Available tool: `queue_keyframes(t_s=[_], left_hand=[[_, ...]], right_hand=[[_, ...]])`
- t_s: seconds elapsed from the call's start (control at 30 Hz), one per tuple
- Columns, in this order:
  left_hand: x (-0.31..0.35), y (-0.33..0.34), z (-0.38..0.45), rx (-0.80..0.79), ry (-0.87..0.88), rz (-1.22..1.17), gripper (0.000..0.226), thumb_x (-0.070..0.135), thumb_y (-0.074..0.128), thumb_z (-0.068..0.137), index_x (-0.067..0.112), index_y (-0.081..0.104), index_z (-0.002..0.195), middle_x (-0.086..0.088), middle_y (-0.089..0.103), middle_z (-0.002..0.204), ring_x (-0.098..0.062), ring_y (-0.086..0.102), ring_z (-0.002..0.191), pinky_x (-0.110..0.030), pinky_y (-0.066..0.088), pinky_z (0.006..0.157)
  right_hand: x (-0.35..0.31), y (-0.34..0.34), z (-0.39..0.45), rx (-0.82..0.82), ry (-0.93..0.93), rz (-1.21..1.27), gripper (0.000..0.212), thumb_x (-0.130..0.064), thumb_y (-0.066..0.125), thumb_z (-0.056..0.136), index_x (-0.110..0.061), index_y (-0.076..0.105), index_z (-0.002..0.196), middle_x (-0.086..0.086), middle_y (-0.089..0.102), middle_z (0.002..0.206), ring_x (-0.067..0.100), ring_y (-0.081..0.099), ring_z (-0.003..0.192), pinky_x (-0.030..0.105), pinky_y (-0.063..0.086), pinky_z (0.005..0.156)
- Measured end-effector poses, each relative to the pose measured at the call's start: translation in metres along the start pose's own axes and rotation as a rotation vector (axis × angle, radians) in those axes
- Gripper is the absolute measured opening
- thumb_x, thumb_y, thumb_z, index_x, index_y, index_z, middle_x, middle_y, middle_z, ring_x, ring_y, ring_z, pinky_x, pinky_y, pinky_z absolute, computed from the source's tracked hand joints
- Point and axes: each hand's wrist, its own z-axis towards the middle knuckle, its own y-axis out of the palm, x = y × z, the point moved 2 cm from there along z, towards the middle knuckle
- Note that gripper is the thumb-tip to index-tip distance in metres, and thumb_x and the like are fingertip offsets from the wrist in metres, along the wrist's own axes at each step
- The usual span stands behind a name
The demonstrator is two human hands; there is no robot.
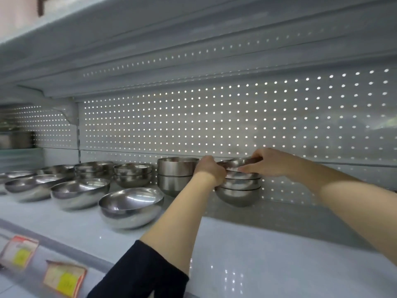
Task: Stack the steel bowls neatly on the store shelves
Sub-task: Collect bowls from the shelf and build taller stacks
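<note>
Both hands are raised to the rear of a pale blue-grey metal store shelf (247, 244), working on one stack. The left hand (209, 169) has its fingers curled over the near rim of a small round steel bowl (235, 162), which sits tilted at the top of a short stack of nested round steel bowls (238, 190). The right hand (268, 162) grips the far rim of the same top bowl, fingers wrapped over the edge and thumb extended along the near side. The top bowl is not level; whether it is fully seated in the bowl beneath cannot be told. The stack stands on the shelf close to the white perforated metal back panel (214, 117).

Just left of this stack, touching or nearly touching the left hand, stand two taller straight-sided steel bowls (175, 176), one on the other. Further left along the back are a low stack of shallow steel bowls (132, 174) and another similar low stack (93, 168). Toward the front edge stand single wide round steel bowls: the nearest large one (131, 206), a second wide bowl (80, 193) to its left, and a third wide bowl (32, 187) beyond that.

A dark navy sleeve (141, 274) covers the left forearm near the elbow. Two orange-edged price labels with yellow patches (64, 278) are fixed to the shelf's front strip; their print is unreadable.
</note>
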Motion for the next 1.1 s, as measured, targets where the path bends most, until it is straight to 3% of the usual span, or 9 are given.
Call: queue_keyframes(t_s=[0.1,0.27,0.5,0.63,0.73,0.83,0.93,1.03,1.1], left_hand=[[0.001,-0.031,-0.014,-0.022,0.114,0.091,0.045,0.005,0.042,0.09,0.008,0.045,0.136,-0.006,0.05,0.139,-0.02,0.048,0.126,-0.022,0.038,0.1],[-0.057,-0.121,-0.061,-0.009,0.285,0.292,0.054,-0.006,0.044,0.077,0.019,0.059,0.122,0.0,0.063,0.113,-0.019,0.058,0.107,-0.03,0.047,0.095],[-0.135,-0.177,-0.067,-0.042,0.317,0.588,0.047,0.001,0.047,0.085,0.027,0.058,0.123,0.0,0.051,0.121,-0.022,0.052,0.113,-0.03,0.044,0.094],[-0.165,-0.176,-0.059,-0.167,0.281,0.502,0.054,-0.002,0.045,0.081,0.028,0.054,0.124,0.005,0.045,0.109,-0.017,0.052,0.104,-0.026,0.044,0.09],[-0.18,-0.176,-0.057,-0.195,0.269,0.424,0.047,0.006,0.052,0.081,0.029,0.055,0.123,0.005,0.052,0.119,-0.014,0.053,0.105,-0.025,0.047,0.09],[-0.192,-0.177,-0.055,-0.244,0.261,0.286,0.054,0.014,0.063,0.077,0.03,0.052,0.128,0.012,0.056,0.119,-0.005,0.054,0.1,-0.019,0.048,0.086],[-0.195,-0.181,-0.055,-0.28,0.232,0.124,0.057,0.025,0.077,0.067,0.03,0.057,0.121,0.019,0.06,0.105,0.0,0.06,0.09,-0.019,0.052,0.082],[-0.194,-0.191,-0.055,-0.239,0.244,0.103,0.048,0.032,0.082,0.064,0.032,0.061,0.106,0.016,0.065,0.096,-0.005,0.064,0.091,-0.03,0.054,0.088],[-0.192,-0.203,-0.052,-0.181,0.302,0.103,0.043,0.032,0.082,0.064,0.03,0.062,0.102,0.014,0.066,0.091,-0.004,0.064,0.088,-0.025,0.054,0.085]], right_hand=[[-0.022,-0.017,-0.018,0.015,0.014,-0.103,0.053,-0.051,0.071,0.074,-0.017,0.055,0.11,-0.002,0.054,0.105,0.018,0.052,0.095,0.029,0.04,0.072],[-0.081,-0.014,-0.063,0.062,-0.066,-0.173,0.044,-0.051,0.067,0.076,-0.036,0.047,0.112,-0.011,0.05,0.108,0.014,0.052,0.098,0.029,0.042,0.079],[-0.159,0.07,-0.096,-0.023,-0.258,-0.174,0.04,-0.035,0.069,0.075,-0.036,0.053,0.112,-0.016,0.049,0.101,0.004,0.051,0.085,0.016,0.04,0.064],[-0.165,0.108,-0.096,-0.121,-0.203,-0.176,0.047,-0.033,0.068,0.077,-0.032,0.052,0.121,-0.007,0.05,0.118,0.012,0.051,0.099,0.023,0.039,0.074],[-0.166,0.121,-0.097,-0.152,-0.169,-0.156,0.045,-0.035,0.068,0.077,-0.032,0.054,0.12,-0.008,0.052,0.117,0.011,0.052,0.1,0.023,0.04,0.074],[-0.169,0.128,-0.096,-0.17,-0.158,-0.079,0.031,-0.039,0.07,0.074,-0.029,0.063,0.103,-0.013,0.059,0.101,0.01,0.057,0.093,0.021,0.047,0.072],[-0.17,0.133,-0.092,-0.18,-0.173,0.007,0.026,-0.044,0.073,0.067,-0.025,0.062,0.081,-0.006,0.069,0.093,0.017,0.063,0.089,0.039,0.052,0.083],[-0.176,0.132,-0.09,-0.168,-0.197,0.048,0.026,-0.047,0.076,0.066,-0.029,0.06,0.075,-0.003,0.07,0.092,0.019,0.065,0.089,0.043,0.052,0.086],[-0.185,0.128,-0.085,-0.136,-0.223,0.084,0.025,-0.046,0.077,0.067,-0.029,0.061,0.077,-0.002,0.07,0.089,0.02,0.066,0.088,0.041,0.052,0.084]])
